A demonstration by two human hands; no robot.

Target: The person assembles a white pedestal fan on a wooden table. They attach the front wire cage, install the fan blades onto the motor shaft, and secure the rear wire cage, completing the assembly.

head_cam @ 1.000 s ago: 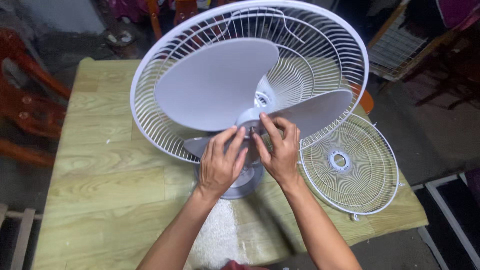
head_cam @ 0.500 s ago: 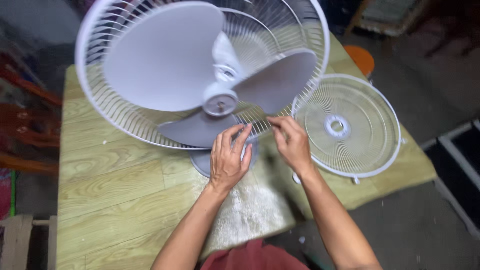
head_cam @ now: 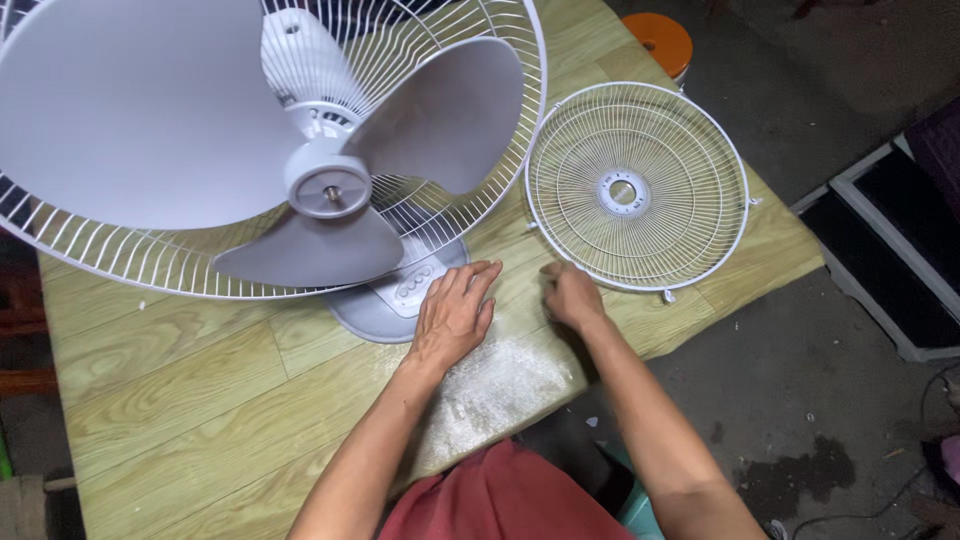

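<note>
Fan fills the upper left of my view, standing on its grey base on the wood-grain table, its three grey blades bare in front of the white rear grille. My left hand lies flat on the table with fingers loosely spread, the fingertips resting on the edge of the base just beside its row of buttons — it grips nothing. My right hand is curled, fingers pressed together near the rim of the loose front grille, which lies flat on the table to the right of the fan; whether something small is pinched in it I cannot tell. An orange stool stands beyond the table's far corner.
</note>
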